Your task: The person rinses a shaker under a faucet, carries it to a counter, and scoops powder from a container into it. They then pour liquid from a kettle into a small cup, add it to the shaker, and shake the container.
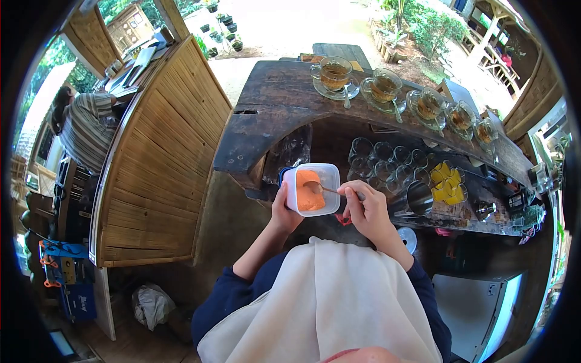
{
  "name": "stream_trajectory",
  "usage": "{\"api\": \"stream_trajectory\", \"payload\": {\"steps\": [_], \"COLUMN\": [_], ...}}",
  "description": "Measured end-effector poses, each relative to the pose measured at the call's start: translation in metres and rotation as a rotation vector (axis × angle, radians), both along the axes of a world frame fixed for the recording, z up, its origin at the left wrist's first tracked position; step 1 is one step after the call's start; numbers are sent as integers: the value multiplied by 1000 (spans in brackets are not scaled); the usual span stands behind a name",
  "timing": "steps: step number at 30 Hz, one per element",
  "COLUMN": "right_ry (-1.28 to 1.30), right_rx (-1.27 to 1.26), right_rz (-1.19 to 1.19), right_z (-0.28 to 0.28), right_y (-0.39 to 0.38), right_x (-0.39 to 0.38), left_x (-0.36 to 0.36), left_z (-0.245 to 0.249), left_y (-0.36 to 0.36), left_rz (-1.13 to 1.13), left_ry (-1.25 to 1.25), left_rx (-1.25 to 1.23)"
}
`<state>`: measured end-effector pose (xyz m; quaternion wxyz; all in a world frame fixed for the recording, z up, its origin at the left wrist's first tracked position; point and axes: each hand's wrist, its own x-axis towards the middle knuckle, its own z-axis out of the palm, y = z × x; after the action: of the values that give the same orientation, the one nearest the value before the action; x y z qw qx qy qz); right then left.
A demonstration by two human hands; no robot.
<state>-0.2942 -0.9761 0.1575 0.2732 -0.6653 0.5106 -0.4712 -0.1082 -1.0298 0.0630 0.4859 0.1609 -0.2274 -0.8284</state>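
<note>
Person (88,130) in a loose striped top is at the far left of the frame, behind a counter (160,145) faced with flat, split bamboo in tawny, grained strips. Below, at lower left, a bag (152,307) lies crumpled, its pale skin creased and shiny.

Toward the centre, the left hand (284,209) curls around the near wall of a tub (290,186), thumb pressed to the plastic. The tub, at the centre of the frame, is white, square and round-cornered; orange powder (307,198), fine and matte, is heaped against its left side. A spoon (313,186) of smooth metal rests its oval bowl in the powder. Beneath, a cream cloth (345,284) falls in soft folds.

The right hand (369,212) pinches the spoon's slim handle between thumb and fingers. Above it runs a bar (257,112) of dark, worn wood with a curved inner edge, bearing five clear cups (334,75) of amber liquid on round saucers. Under these sit ribless glasses (382,150), a shiny pitcher (419,198) and crinkled yellow pieces (448,183). A flat-sided pale fridge (463,314) fills the lower right.
</note>
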Motion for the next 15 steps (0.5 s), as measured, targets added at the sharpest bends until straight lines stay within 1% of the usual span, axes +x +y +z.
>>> {"api": "stream_trajectory", "payload": {"steps": [4, 6, 7, 9, 13, 15], "right_ry": [-55, -117, -118, -222, -292, -386], "right_rx": [41, 150, 150, 250, 290, 339], "right_rz": [37, 35, 36, 48, 68, 80], "right_z": [-6, -8, -9, -13, -19, -22], "right_y": [4, 4, 4, 4, 4, 4], "right_x": [2, 3, 4, 5, 5, 4], "left_x": [-1, -1, -1, -1, -1, -2], "left_z": [3, 4, 2, -4, -13, -18], "left_y": [2, 3, 3, 2, 4, 4], "left_rz": [-25, -17, -15, -15, -28, -34], "left_ry": [14, 0, -1, -11, 2, -13], "left_rx": [-21, 5, 5, -21, 10, -2]}}
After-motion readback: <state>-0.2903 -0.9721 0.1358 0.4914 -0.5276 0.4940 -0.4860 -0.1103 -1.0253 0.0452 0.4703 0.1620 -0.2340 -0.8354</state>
